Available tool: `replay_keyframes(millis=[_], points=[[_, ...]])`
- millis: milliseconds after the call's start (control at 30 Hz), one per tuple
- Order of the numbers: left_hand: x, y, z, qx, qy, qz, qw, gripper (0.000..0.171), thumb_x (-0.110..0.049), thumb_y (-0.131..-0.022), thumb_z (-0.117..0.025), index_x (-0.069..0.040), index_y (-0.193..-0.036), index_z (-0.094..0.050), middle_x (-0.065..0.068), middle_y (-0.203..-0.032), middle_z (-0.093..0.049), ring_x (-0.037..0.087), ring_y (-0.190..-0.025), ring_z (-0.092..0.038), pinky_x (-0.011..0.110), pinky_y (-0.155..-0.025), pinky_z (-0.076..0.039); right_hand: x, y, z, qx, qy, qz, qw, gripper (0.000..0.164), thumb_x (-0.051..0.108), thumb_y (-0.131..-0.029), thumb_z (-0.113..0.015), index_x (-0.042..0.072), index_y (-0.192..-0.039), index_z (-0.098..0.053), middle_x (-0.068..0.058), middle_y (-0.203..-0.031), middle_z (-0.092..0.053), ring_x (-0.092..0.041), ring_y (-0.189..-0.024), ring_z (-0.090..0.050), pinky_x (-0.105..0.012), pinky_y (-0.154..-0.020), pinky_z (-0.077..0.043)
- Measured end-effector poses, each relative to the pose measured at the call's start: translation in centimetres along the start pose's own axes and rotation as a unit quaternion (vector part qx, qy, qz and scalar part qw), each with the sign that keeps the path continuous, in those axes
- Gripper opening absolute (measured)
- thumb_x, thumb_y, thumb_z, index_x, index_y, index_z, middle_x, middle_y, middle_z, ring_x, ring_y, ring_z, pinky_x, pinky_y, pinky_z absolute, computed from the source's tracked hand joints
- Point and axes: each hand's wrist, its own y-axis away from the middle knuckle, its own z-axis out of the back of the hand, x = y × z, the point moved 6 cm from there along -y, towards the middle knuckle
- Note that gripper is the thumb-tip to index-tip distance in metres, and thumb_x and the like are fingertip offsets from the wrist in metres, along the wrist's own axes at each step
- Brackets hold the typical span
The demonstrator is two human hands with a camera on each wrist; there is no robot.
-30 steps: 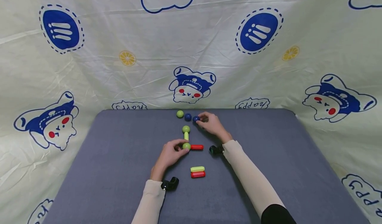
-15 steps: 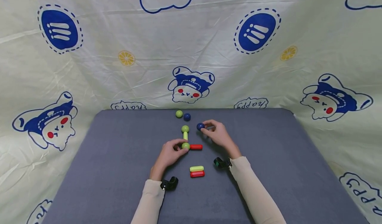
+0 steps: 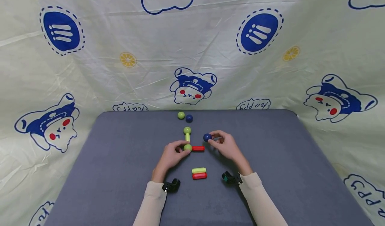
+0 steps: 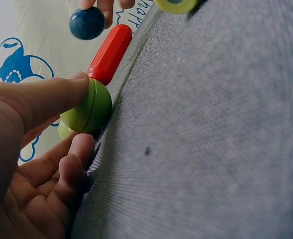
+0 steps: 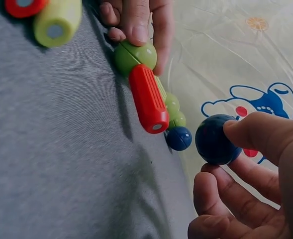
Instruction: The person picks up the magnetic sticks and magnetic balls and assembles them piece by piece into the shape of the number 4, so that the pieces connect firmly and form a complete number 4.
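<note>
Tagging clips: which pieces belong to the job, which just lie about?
In use: held blue ball; held green ball; linking yellow rod; second green ball; adjoining red rod.

Apparently idle: far green ball; far blue ball; loose yellow rod; loose red rod.

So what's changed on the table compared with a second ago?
The right hand has carried a blue ball away from the other blue ball, nearer and slightly rightward, toward the attached red rod. Nothing was let go. The left hand still holds the near green ball; the loose yellow rod and loose red rod stayed put.
</note>
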Motion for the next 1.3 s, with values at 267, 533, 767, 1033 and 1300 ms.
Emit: replay_keyframes(millis=[267,533,767,1033,1300], points=[[-0.1,0.0,0.0,0.002,0.001,0.007,1.0,0.028,-0.022,-0.093,-0.078,-0.018,-0.121,-0.076,0.001,-0.091,-0.066,0.012,-0.075,-0.055,0.025,-0.064,-0.043,-0.8,1.2,0.2,0.025,0.016,-0.014,0.999,0.031,0.021,-0.096,-0.075,0.007,-0.123,-0.068,-0.014,-0.11,-0.069,-0.016,-0.073,-0.06,-0.026,-0.059,-0.045],[-0.2,0.0,0.1,-0.004,0.007,0.008,0.9999,0.028,-0.02,-0.093,-0.078,-0.016,-0.121,-0.076,0.003,-0.091,-0.067,0.012,-0.075,-0.055,0.025,-0.064,-0.043,-1.0,1.7,0.5,0.025,0.034,-0.018,0.999,0.031,0.022,-0.095,-0.075,0.009,-0.123,-0.069,-0.011,-0.109,-0.07,-0.013,-0.072,-0.061,-0.027,-0.057,-0.045],[-0.1,-0.1,0.0,-0.004,0.004,0.001,1.0,0.028,-0.021,-0.093,-0.078,-0.016,-0.121,-0.076,0.002,-0.092,-0.068,0.011,-0.075,-0.056,0.025,-0.064,-0.044,-1.5,2.2,0.4,0.033,0.034,-0.022,0.999,0.031,0.021,-0.095,-0.076,0.01,-0.122,-0.069,-0.011,-0.109,-0.071,-0.014,-0.075,-0.063,-0.026,-0.061,-0.047],[-0.1,-0.1,0.0,-0.004,0.003,-0.004,1.0,0.029,-0.022,-0.093,-0.078,-0.015,-0.121,-0.076,0.001,-0.093,-0.069,0.01,-0.075,-0.056,0.025,-0.066,-0.044,-1.7,2.3,0.4,0.035,0.031,-0.036,0.998,0.031,0.023,-0.095,-0.076,0.011,-0.122,-0.068,-0.01,-0.109,-0.07,-0.015,-0.075,-0.063,-0.028,-0.061,-0.049],[0.0,0.0,0.0,-0.003,0.006,0.0,1.0,0.029,-0.023,-0.093,-0.078,-0.016,-0.121,-0.076,0.001,-0.093,-0.069,0.011,-0.075,-0.057,0.026,-0.066,-0.045,-1.7,2.4,0.2,0.043,0.045,-0.03,0.998,0.029,0.021,-0.094,-0.077,0.01,-0.12,-0.069,-0.008,-0.105,-0.07,-0.016,-0.076,-0.061,-0.027,-0.061,-0.047]])
